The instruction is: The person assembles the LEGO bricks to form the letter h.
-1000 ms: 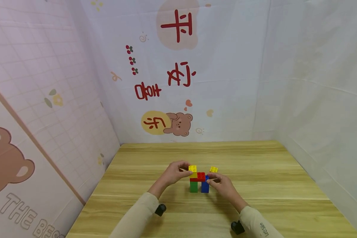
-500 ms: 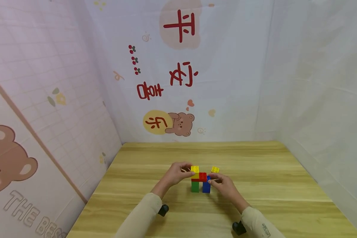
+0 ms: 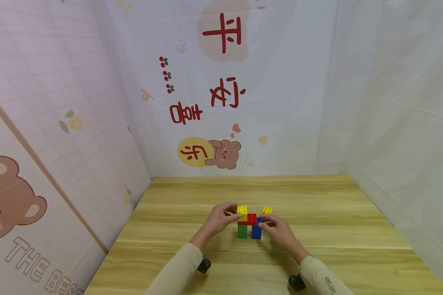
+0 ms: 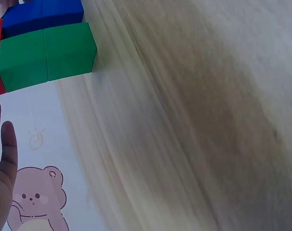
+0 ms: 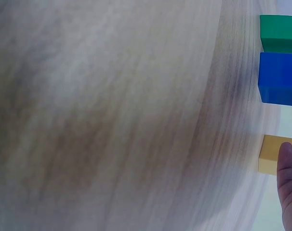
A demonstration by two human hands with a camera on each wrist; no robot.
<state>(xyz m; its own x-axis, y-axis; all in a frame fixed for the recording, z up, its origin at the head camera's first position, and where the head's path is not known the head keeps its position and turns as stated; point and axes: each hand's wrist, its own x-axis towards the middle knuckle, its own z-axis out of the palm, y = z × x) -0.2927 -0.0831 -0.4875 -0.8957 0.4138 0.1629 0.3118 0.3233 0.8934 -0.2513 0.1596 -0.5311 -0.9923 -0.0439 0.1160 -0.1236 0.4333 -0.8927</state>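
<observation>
In the head view my left hand point(image 3: 219, 219) pinches a yellow toy brick point(image 3: 242, 210) between thumb and fingers. That brick sits at the left end of a flat red brick point(image 3: 252, 218). Below the red brick's left end stands a green stack point(image 3: 242, 231), which the left wrist view shows as two green bricks point(image 4: 46, 57). A blue stack point(image 3: 256, 233) stands to the right, under the red brick's right end. My right hand point(image 3: 279, 230) pinches the top of the blue stack, whose studs show beside the red brick. The right wrist view cuts off most of its fingers.
Another yellow brick point(image 3: 267, 209) lies on the wooden table point(image 3: 317, 205) just beyond my right hand. Black wrist-camera mounts point(image 3: 204, 266) hang under both sleeves. White printed cloth point(image 3: 288, 102) walls the table at the back and both sides.
The head view has shifted slightly, so everything appears a little farther right than a second ago. Both hands keep their hold and the bricks stay in the same arrangement.
</observation>
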